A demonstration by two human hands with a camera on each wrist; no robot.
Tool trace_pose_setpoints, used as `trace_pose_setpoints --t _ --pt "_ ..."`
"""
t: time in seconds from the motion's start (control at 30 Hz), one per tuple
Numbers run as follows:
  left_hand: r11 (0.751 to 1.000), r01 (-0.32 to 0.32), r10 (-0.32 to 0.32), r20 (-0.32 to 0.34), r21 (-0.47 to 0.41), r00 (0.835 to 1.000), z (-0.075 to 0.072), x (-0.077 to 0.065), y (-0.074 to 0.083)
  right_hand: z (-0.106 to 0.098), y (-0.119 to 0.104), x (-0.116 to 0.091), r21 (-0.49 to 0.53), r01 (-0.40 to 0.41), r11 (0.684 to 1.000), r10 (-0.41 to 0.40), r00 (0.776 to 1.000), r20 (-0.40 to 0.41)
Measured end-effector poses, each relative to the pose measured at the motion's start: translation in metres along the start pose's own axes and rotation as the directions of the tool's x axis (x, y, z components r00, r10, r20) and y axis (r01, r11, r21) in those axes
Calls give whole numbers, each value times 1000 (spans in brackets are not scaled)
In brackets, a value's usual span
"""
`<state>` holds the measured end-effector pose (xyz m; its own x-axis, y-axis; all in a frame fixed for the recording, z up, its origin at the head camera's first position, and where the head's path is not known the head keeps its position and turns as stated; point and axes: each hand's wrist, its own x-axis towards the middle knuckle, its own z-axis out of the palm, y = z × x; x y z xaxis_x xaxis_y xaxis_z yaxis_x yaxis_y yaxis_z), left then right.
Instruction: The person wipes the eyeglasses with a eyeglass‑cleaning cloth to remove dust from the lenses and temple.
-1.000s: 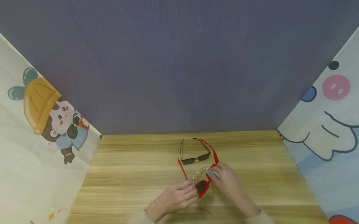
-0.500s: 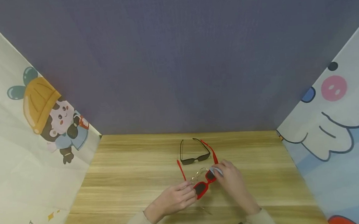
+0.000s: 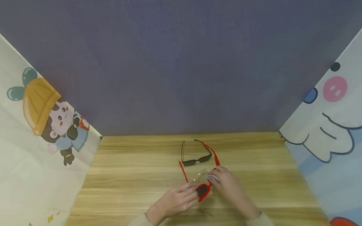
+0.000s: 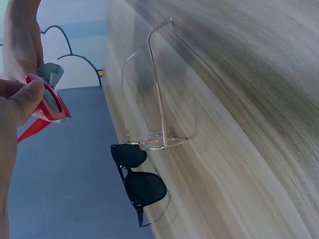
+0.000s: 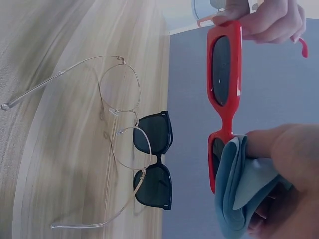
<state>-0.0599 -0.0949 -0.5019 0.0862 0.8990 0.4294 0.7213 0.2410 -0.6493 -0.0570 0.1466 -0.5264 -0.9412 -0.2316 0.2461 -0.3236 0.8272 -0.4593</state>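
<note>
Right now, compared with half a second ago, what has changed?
Your right hand has slid the blue cloth toward the middle of the red-framed sunglasses, covering more of one lens. Nothing newly grasped or released. Your left hand still holds them; the black sunglasses and gold-rimmed eyeglasses haven't moved.

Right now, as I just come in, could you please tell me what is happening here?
The person's left hand holds one end of red-framed, dark-lensed sunglasses above the wooden table. The right hand holds a folded light-blue cloth against the other end, partly covering it. Thin gold-framed clear glasses and black-framed, dark-lensed sunglasses rest on the table, both unfolded.
</note>
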Motion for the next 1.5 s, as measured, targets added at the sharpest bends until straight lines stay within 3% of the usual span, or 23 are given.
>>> trace_pose_setpoints --t 0.23,0.37,0.5,0.6,0.7,0.9,0.97,1.07,1.17,1.27,1.4,1.47,1.5 --pt "999 13 -16 90 30 996 -4 0 -1 1 3 -1 -26 23 999 -23 999 -32" --pt "999 16 -21 145 37 989 4 -5 5 2 4 -2 -38 24 999 -26 998 -49" --pt "997 70 -68 115 -17 991 21 -11 15 3 5 -3 -39 34 999 -38 993 -113" --pt "978 177 -171 62 -108 983 28 -12 21 4 7 -4 -9 59 998 -59 976 -212" --pt "932 299 -300 25 -203 953 31 -12 25 4 9 -5 31 88 996 -74 947 -314" --pt "806 470 -500 11 -359 866 31 -11 28 3 11 -8 139 117 983 -47 904 -425" --pt "740 524 -572 16 -421 820 32 -10 29 4 11 -9 180 133 975 -38 892 -451" --pt "597 609 -695 42 -522 717 33 -10 31 5 13 -10 237 168 957 -32 871 -491" --pt "403 678 -811 103 -614 576 35 -10 33 7 14 -11 287 194 938 -20 857 -515" --pt "224 697 -884 159 -681 440 37 -10 33 11 15 -13 322 200 925 -4 853 -521" --pt "30 679 -933 222 -734 281 36 -7 31 15 13 -15 366 197 910 17 862 -506" --pt "-95 665 -941 285 -741 183 33 -4 28 18 11 -16 399 192 897 35 868 -496" --pt "-170 648 -936 327 -742 129 31 -2 27 19 9 -16 410 190 892 42 869 -494"
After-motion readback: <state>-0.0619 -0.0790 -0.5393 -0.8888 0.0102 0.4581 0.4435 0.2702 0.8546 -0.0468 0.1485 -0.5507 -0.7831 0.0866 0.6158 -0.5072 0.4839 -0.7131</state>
